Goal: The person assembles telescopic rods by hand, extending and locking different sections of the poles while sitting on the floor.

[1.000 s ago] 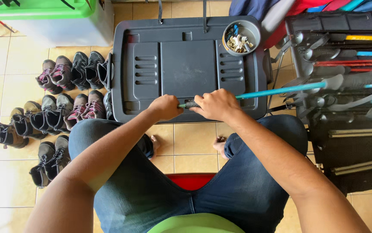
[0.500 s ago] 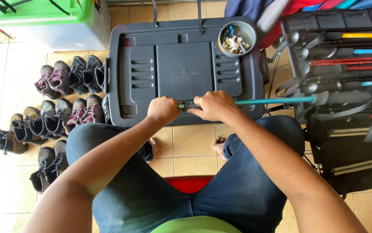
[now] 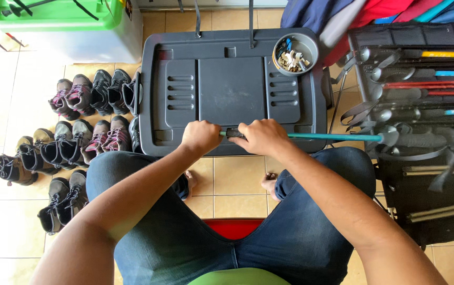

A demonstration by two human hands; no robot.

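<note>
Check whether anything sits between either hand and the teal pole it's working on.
Nothing visible does. Both the left hand and the right hand are already closed around the teal pole, side by side over the front edge of the grey lid.

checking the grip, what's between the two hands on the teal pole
In the head view, a short black collar of the teal pole shows between the left hand and right hand.

No packages, signs or screens — only a small dark label (image 3: 128, 7) on the bin's corner.
</note>
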